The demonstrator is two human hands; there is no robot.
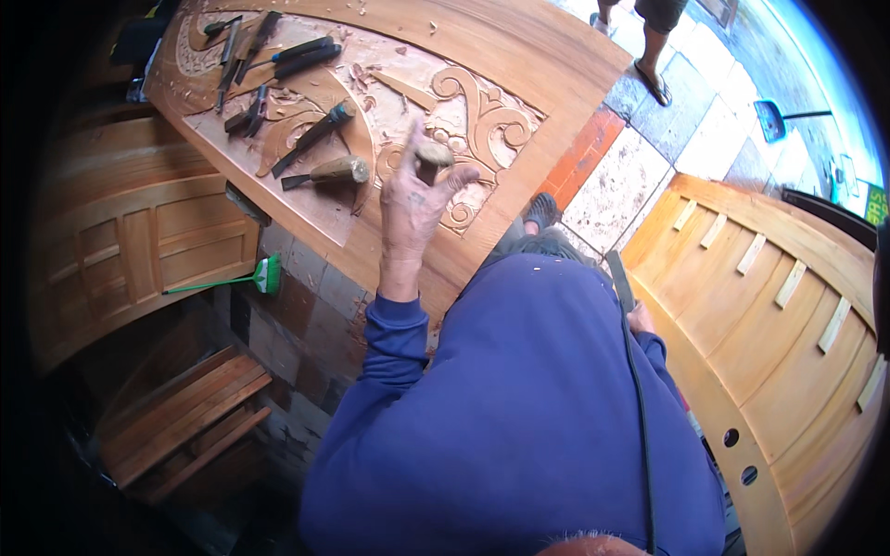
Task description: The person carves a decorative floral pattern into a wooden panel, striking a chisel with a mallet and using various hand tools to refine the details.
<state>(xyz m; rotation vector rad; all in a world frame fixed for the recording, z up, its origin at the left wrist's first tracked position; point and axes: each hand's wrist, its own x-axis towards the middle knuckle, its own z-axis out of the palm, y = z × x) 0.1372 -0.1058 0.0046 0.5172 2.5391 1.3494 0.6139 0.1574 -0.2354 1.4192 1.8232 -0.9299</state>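
Note:
My left hand (414,202) is over the carved wooden panel (579,65), its index finger and thumb stretched apart. A small rounded brownish thing (433,155) shows between them, too unclear to name. Close by on the panel lie a chisel with a wooden handle (336,170) and a dark-handled chisel (313,139). Low at my right side, my right hand (640,318) is closed around a flat dark grey bar (620,280); my sweater hides part of this hand. Raised scrollwork (489,120) stands out near the left hand.
More carving tools (301,57) and wood shavings lie on the panel's far left. A slatted wooden piece (742,306) stands at right, a panelled door (139,250) at left. A green broom (267,274) is on the tiled floor. Another person's leg (654,56) shows at the top.

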